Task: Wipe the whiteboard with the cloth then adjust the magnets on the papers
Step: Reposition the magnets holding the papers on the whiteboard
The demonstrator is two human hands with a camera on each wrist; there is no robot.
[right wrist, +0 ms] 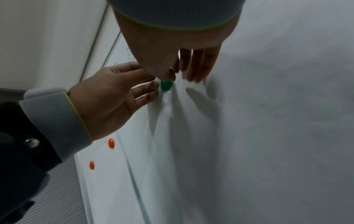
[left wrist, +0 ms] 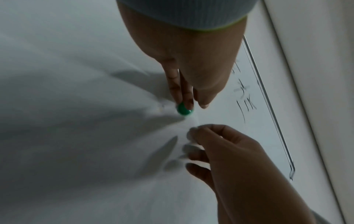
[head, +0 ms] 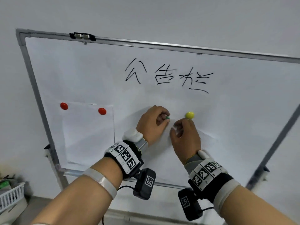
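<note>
The whiteboard [head: 235, 111] carries black handwriting and two white papers. My left hand [head: 165, 119] pinches a small green magnet [head: 167, 117] against the right paper [head: 162, 153]; the left wrist view shows the green magnet [left wrist: 184, 110] under the fingertips [left wrist: 188, 103]. Just right of it, my right hand [head: 178, 127] presses its fingertips [right wrist: 195, 74] on the same paper, which creases around them. A yellow magnet [head: 189, 115] sits on the board above the right hand. The left paper [head: 87, 137] is held by two red magnets [head: 64, 106] [head: 102, 111]. No cloth is in view.
A grey metal frame [head: 30, 75] borders the board, with a black clip [head: 82, 36] on its top edge. A white plastic basket [head: 11, 195] stands low at the left. The wall behind is plain white.
</note>
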